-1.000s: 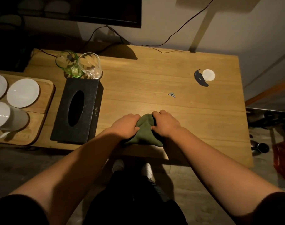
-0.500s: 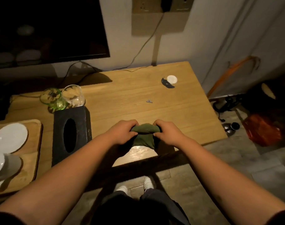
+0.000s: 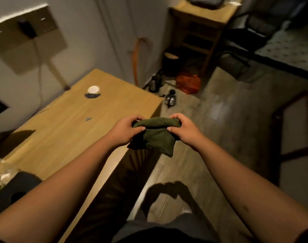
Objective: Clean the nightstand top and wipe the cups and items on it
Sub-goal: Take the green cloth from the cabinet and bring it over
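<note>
A folded dark green cloth [image 3: 156, 137] hangs in the air past the front right edge of the wooden nightstand top [image 3: 65, 134]. My left hand [image 3: 126, 129] grips its left end and my right hand [image 3: 183, 128] grips its right end, thumbs on the near side. On the wood lie a small white disc [image 3: 93, 88] with a dark piece [image 3: 92, 95] beside it, and a tiny grey scrap [image 3: 88, 118]. The black tissue box [image 3: 13, 192] and the blurred glasses [image 3: 2, 174] show at the lower left edge.
A wall panel with a plug and cable [image 3: 27, 30] is above the top. On the floor to the right stand a kettle [image 3: 154, 83], a small pot [image 3: 170, 99], an orange bag [image 3: 188, 82], a dark bin [image 3: 170, 62] and a wooden shelf unit [image 3: 200, 28]. A dark chair frame [image 3: 293, 134] stands at far right.
Both hands have lifted the cloth off the nightstand and carried it right, beyond the edge. My view has swung right, so the tray with plates is out of sight.
</note>
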Motion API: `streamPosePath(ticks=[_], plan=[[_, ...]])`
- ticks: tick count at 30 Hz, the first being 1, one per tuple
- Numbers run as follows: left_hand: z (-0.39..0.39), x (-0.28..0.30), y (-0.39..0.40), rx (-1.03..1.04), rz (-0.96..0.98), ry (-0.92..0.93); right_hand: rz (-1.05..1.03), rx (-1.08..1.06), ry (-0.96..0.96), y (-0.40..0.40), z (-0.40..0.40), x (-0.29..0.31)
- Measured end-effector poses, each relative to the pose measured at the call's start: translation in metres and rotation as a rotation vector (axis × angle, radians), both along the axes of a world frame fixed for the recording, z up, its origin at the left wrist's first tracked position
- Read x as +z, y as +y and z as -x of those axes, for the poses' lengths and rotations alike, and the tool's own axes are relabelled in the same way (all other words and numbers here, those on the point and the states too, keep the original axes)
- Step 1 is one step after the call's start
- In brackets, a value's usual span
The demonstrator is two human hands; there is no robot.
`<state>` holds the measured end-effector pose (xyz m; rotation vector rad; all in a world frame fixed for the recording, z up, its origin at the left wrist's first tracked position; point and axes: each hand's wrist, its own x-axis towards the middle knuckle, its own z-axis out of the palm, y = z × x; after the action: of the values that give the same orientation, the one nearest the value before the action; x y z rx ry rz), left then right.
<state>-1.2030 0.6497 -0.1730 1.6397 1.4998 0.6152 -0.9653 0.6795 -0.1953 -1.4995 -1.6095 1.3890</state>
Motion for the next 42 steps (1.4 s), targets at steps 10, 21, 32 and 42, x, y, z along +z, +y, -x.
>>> streamPosePath(ticks=[10, 21, 32, 42], plan=[[-0.284, 0.035, -0.043, -0.601, -0.002, -0.034, -0.065, -0.652, 0.087, -0.175, -0.259, 0.025], [-0.598, 0.030, -0.231, -1.086, -0.065, -0.056, -0.085, -1.191, -0.037, -0.464, -0.489, 0.038], [-0.805, 0.024, -0.389, -1.568, -0.034, -0.115, -0.061, -1.666, -0.146, -0.661, -0.592, 0.037], [-0.998, 0.014, -0.454, -1.872, -0.025, -0.102, 0.018, -1.984, -0.129, -0.720, -0.709, 0.026]])
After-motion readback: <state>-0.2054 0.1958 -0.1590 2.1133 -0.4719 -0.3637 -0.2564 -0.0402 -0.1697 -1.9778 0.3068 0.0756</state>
